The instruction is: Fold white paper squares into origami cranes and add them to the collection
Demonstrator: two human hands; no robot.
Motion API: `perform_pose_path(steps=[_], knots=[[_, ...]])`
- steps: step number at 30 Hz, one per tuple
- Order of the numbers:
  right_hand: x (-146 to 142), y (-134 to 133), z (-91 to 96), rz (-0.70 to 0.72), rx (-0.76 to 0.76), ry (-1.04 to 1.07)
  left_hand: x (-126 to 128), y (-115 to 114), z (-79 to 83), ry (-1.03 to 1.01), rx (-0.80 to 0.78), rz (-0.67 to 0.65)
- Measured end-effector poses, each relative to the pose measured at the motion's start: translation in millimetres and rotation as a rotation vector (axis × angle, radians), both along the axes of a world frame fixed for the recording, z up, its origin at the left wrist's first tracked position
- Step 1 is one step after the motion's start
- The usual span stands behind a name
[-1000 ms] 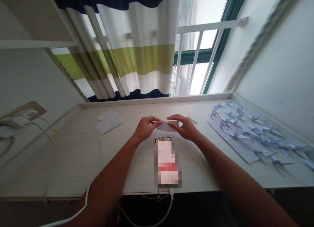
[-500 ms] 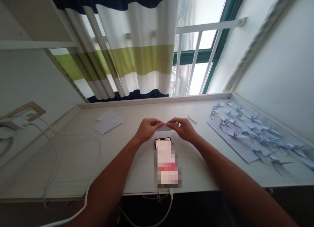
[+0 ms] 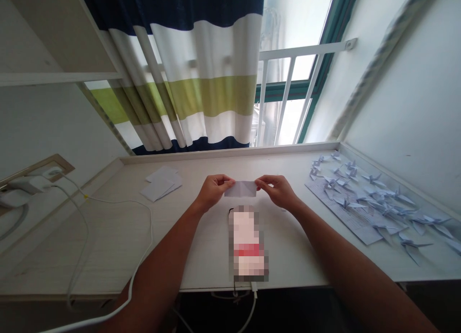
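A small folded sheet of white paper (image 3: 240, 189), now a wide rectangle with a crease near its middle, is stretched between my two hands above the desk. My left hand (image 3: 215, 189) pinches its upper left corner between thumb and fingers. At the upper right corner, my right hand (image 3: 275, 186) grips the paper the same way. Just below the paper lies a phone (image 3: 248, 242), its screen blurred out, with a white cable plugged into its near end.
Several folded paper cranes (image 3: 370, 198) cover the desk's right side, some on a printed sheet (image 3: 355, 227). Loose white paper sheets (image 3: 162, 184) lie at the left. A white charging cable (image 3: 150, 222) runs from the wall socket across my left arm. A striped curtain (image 3: 212, 93) hangs behind.
My hands have moved slightly apart, towards the paper's corners. The paper has turned from a thin edge-on strip to show its flat face. The camera view has tilted up a little.
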State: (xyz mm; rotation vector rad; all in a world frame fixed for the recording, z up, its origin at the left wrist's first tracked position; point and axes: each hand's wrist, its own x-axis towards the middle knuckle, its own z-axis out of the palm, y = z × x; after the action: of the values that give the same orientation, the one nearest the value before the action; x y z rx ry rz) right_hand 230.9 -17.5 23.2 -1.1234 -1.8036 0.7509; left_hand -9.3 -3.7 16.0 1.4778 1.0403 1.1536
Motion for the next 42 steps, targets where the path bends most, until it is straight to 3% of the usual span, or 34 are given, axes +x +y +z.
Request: perform_pose_path(steps=[15,24,31,42], knots=[[-14,-3,-7.3,0.083,-0.011,0.069,11,-7,-5.0,0.008,0.006,-0.106],[-15,1,-11.9,0.091,0.055,0.051,16,-8,-3.5,0.056,0.211,-0.034],[-19,-3,-12.7,0.044,0.059,0.013,20,-14,-0.7,0.214,0.229,0.031],[-21,-8,-9.1,0.019,0.088,-0.113,20,-18,-1.0,0.475,0.292,0.016]])
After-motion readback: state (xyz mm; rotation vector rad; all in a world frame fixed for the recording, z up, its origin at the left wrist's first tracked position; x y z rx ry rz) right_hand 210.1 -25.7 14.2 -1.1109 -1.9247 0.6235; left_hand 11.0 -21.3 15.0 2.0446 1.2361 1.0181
